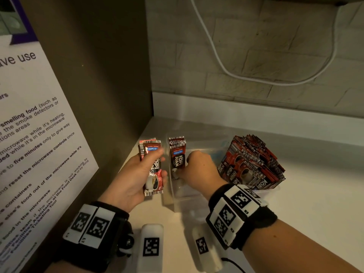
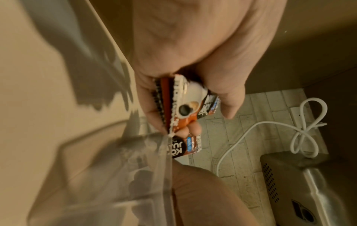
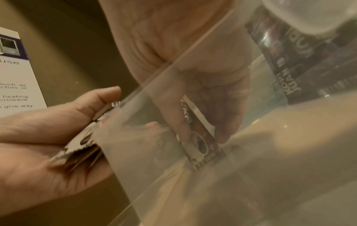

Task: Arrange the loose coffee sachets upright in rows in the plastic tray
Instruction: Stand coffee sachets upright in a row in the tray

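A clear plastic tray stands on the white counter. At its right end a packed row of red-and-black coffee sachets leans upright. My right hand reaches into the tray's left end and pinches a few sachets standing upright against the floor. In the right wrist view, thumb and fingers grip the sachet behind the tray wall. My left hand hovers left of the tray, gripping a small stack of sachets, thumb across the front; the left wrist view shows that stack.
A dark cabinet side with a microwave notice closes the left. A tiled wall with a white cable is behind. Two white marker-tagged blocks sit near the counter's front edge. A metal appliance shows in the left wrist view.
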